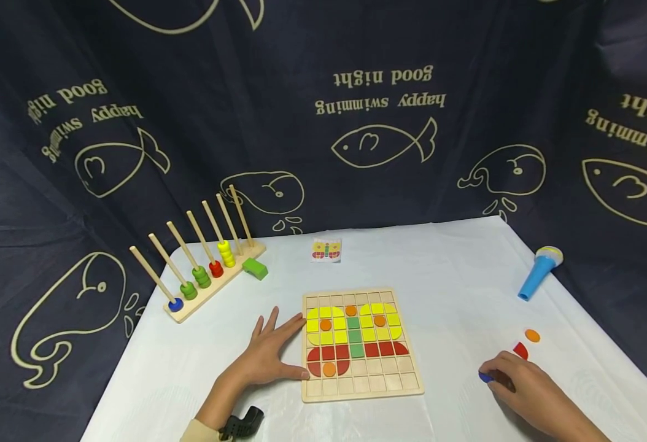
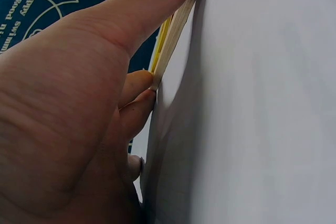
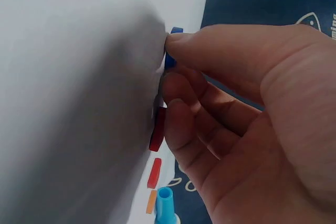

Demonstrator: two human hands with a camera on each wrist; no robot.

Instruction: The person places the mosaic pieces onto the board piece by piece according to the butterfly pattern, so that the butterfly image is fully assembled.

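A square wooden grid board [image 1: 375, 385] lies on the table, carrying yellow, red, green and orange flat pieces in a butterfly shape. My left hand [image 1: 265, 356] is spread beside it, thumb and a fingertip touching its left edge. Off to the board's right, my right hand [image 1: 528, 387] pinches a small blue piece [image 3: 170, 60] between thumb and finger, low over the cloth. A red piece [image 3: 157, 129] is by its other fingertips in the right wrist view; the hand hides it from the head view. Beyond lie another red piece [image 1: 520, 350] and an orange round piece [image 1: 532, 336].
A picture card [image 1: 326, 250] with a butterfly pattern lies behind the board. At the back left stand a peg rack [image 1: 215, 285] with coloured rings and a green block [image 1: 255, 268]. A blue toy microphone [image 1: 539, 273] lies near the right edge, before a dark curtain [image 1: 279, 80].
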